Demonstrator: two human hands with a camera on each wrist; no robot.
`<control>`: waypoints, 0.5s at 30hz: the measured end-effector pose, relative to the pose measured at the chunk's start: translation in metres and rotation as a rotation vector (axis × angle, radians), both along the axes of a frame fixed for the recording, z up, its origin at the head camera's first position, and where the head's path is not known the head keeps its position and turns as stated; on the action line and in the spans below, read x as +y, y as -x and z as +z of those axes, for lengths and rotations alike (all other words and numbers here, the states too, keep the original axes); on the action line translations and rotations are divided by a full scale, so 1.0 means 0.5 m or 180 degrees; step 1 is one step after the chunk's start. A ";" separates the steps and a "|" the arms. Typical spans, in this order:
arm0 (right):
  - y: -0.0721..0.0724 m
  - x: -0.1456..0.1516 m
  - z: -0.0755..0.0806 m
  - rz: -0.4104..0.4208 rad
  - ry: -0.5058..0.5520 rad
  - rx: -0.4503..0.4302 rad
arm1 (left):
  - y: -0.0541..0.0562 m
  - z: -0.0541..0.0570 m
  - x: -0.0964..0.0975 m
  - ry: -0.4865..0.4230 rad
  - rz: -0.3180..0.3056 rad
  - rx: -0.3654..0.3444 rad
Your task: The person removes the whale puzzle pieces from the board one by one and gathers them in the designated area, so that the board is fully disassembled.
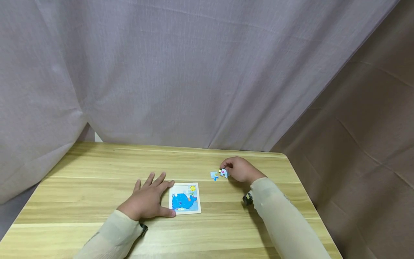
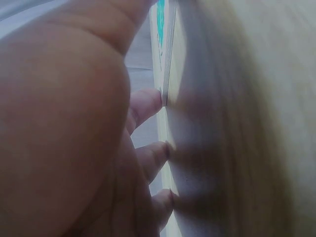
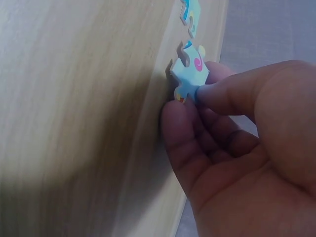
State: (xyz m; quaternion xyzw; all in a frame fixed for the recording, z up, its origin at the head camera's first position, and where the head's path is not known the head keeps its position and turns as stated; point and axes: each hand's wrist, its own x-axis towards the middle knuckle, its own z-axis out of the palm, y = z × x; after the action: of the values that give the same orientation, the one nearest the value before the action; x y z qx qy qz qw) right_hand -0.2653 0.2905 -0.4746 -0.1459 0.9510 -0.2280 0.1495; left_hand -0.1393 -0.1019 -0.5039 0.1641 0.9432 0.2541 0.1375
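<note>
A square jigsaw board (image 1: 185,198) with a pale frame lies on the table, picturing a blue whale and a yellow sun. A pale gap shows at the upper left of its picture. My left hand (image 1: 147,200) rests at its left side with fingers spread, thumb at the lower left corner and index finger at the upper left one. Farther back and to the right, my right hand (image 1: 240,169) pinches a light blue puzzle piece (image 3: 190,74) with a pink swirl between thumb and fingers. Another puzzle piece (image 1: 214,175) lies on the table just left of it.
The wooden table (image 1: 226,230) has light and dark grain. A grey curtain (image 1: 181,79) hangs along its back edge, and a brownish one (image 1: 365,136) hangs on the right. Dark wrist devices show at both sleeves.
</note>
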 end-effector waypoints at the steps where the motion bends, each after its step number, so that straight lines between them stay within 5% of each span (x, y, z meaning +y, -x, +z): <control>1: 0.001 0.000 0.000 -0.0016 -0.0002 -0.0008 | 0.000 0.000 0.001 -0.0001 0.0000 -0.0006; 15: 0.011 -0.001 -0.007 -0.0008 -0.0110 0.0044 | -0.005 0.010 0.001 -0.0022 -0.0019 -0.0031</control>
State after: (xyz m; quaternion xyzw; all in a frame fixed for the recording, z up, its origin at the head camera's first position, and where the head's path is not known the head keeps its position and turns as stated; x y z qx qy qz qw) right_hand -0.2709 0.2902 -0.4779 -0.1437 0.9560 -0.2107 0.1451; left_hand -0.1371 -0.1013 -0.4988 0.1661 0.9411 0.2578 0.1423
